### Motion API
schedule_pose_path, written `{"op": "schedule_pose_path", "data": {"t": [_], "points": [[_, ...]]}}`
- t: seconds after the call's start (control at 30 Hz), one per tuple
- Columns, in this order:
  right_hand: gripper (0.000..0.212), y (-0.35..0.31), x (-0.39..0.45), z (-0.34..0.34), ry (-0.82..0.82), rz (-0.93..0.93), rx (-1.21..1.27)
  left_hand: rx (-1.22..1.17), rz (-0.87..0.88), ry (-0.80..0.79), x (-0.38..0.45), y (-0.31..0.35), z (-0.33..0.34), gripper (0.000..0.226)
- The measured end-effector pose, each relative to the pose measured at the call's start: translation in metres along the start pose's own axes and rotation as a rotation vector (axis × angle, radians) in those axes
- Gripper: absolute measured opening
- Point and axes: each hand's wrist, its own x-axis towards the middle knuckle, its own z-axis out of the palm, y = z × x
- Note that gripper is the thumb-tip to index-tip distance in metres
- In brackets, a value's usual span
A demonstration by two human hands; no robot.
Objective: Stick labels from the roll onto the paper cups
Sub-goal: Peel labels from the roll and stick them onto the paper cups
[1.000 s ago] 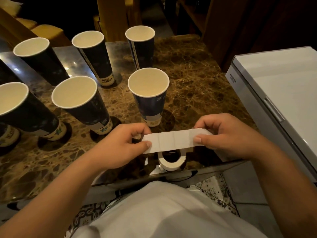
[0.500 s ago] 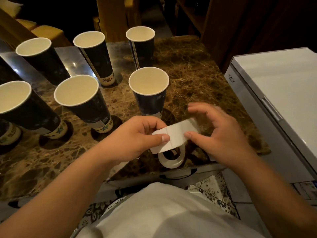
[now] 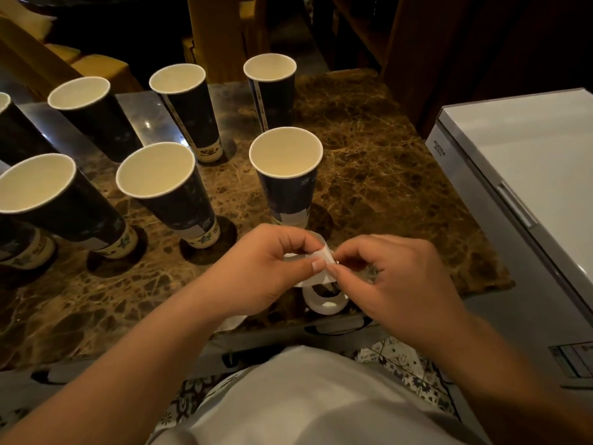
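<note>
Both hands have closed together since a second ago, folding the label strip (image 3: 322,258) short between them. Dark paper cups stand behind on the marble table (image 3: 385,175), the nearest cup (image 3: 288,178) just beyond the knuckles; a white freezer (image 3: 526,162) sits rightward. Left hand (image 3: 269,264) pinches the strip, right hand (image 3: 382,277) picks at its edge with thumb and forefinger; the label roll (image 3: 325,303) hangs below.

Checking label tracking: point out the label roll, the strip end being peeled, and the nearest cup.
label roll (image 3: 325,306): head view, lower rim.
label strip (image 3: 327,254): head view, upturned end.
nearest cup (image 3: 290,194): head view, dark outer wall.
</note>
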Motion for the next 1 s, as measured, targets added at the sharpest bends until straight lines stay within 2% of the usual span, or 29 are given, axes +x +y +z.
{"op": "schedule_pose_path", "data": {"t": [0.1,0.3,0.37,0.5,0.57,0.63,0.67,0.7,0.73,0.77,0.87,0.9,1.0], "points": [[0.022,-0.001,0.0,0.001,-0.003,-0.008,-0.009,0.087,0.0,0.02,-0.001,0.0,0.0,0.013],[0.021,0.001,0.001,0.004,0.024,-0.045,-0.078,0.145,-0.044,0.046,-0.005,0.001,0.001,0.013],[0.019,0.002,0.002,0.003,0.065,0.03,-0.021,0.148,-0.088,0.091,-0.004,0.0,0.001,0.012],[0.016,0.015,0.006,-0.007,0.211,0.344,0.218,0.208,-0.17,0.235,0.0,-0.009,0.002,0.012],[0.017,0.023,0.006,-0.014,0.286,0.401,0.229,0.231,-0.193,0.271,0.002,-0.013,0.004,0.018],[0.014,0.025,0.003,-0.018,0.346,0.299,0.062,0.366,-0.118,0.366,0.0,-0.014,0.01,0.033],[0.012,0.025,0.001,-0.018,0.371,0.197,-0.063,0.448,-0.024,0.432,0.0,-0.012,0.012,0.033],[0.013,0.024,-0.002,-0.017,0.393,0.091,-0.176,0.495,0.074,0.491,-0.002,-0.007,0.014,0.024],[0.015,0.022,-0.004,-0.015,0.411,0.001,-0.263,0.473,0.126,0.513,-0.003,-0.004,0.017,0.012],[0.017,0.02,-0.006,-0.012,0.429,-0.073,-0.325,0.352,0.108,0.492,-0.003,0.001,0.02,0.016],[0.015,0.014,-0.009,-0.002,0.471,-0.217,-0.39,-0.364,-0.235,0.256,-0.001,0.021,0.022,0.037],[0.014,0.011,-0.009,0.0,0.477,-0.248,-0.396,-0.498,-0.32,0.19,0.0,0.024,0.021,0.037],[0.011,0.007,-0.01,0.002,0.472,-0.302,-0.406,-0.615,-0.401,0.142,0.0,0.026,0.02,0.026]]}}
